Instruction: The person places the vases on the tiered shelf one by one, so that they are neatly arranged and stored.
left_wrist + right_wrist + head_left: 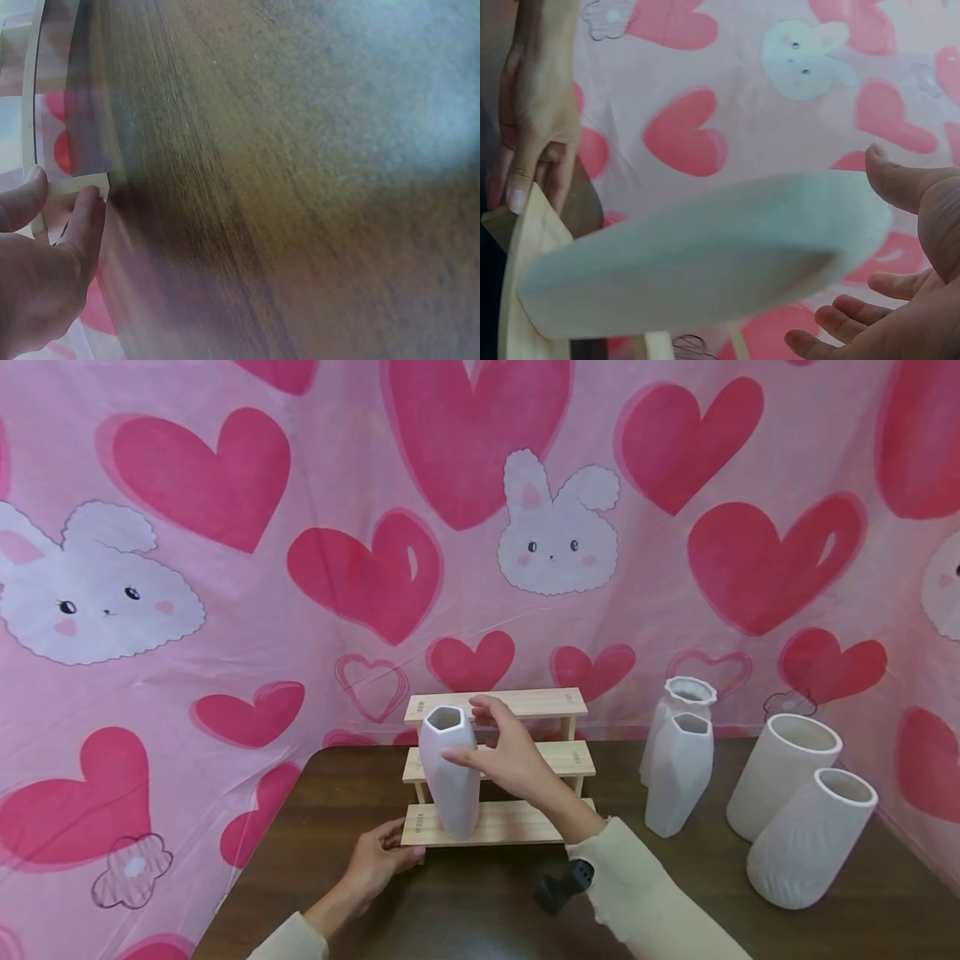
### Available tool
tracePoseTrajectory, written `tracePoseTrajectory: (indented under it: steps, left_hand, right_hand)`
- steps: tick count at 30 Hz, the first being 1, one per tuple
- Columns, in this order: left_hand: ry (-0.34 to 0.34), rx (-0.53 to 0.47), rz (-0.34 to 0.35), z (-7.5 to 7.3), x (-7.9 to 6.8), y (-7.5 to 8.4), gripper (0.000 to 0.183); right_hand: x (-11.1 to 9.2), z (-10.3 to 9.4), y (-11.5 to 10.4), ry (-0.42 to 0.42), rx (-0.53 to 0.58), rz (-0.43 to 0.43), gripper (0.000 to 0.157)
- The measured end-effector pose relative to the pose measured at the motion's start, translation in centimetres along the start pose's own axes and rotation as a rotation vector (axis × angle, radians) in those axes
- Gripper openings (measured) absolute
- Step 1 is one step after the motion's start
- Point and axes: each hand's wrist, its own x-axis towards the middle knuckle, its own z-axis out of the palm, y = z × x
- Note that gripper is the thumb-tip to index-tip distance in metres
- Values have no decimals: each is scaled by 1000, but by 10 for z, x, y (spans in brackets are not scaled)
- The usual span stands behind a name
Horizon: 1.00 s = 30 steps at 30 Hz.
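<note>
A tall white faceted vase (pixel 456 785) with a five-sided mouth stands on the lowest step of a three-step wooden display stand (pixel 517 823), toward its left end. My right hand (pixel 513 753) is beside the vase's upper part. In the right wrist view its thumb (pixel 896 180) is right at the vase's top, and its other fingers are spread loosely with no curl round the vase. My left hand (pixel 377 863) holds the stand's lower left corner, thumb at the plank and fingers along the short leg (pixel 79 186) below it.
On the right of the dark wooden table (pixel 330 793) stand two faceted or fluted white vases (pixel 679 781) and two rounder textured ones (pixel 810 839). Behind the stand hangs a pink cloth (pixel 465 593) with hearts and rabbits. A black device (pixel 564 887) sits by my right sleeve.
</note>
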Motion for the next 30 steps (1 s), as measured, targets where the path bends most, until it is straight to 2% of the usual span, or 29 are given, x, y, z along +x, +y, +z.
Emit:
tracePoseTrajectory:
  steps: [8, 15, 24, 30]
  left_hand:
    - [-9, 7, 2, -1, 0, -1, 64]
    - [-19, 4, -5, -2, 1, -1, 65]
    - [-21, -8, -19, 0, -1, 1, 65]
    - [-8, -15, -18, 0, -1, 1, 64]
  right_hand:
    - [-21, -40, -4, 64, -84, -16, 76]
    - [-37, -73, 9, 134, -124, -76, 71]
    - [-61, -108, 18, 164, -207, -70, 74]
    - [-77, -134, 15, 232, -274, -85, 76]
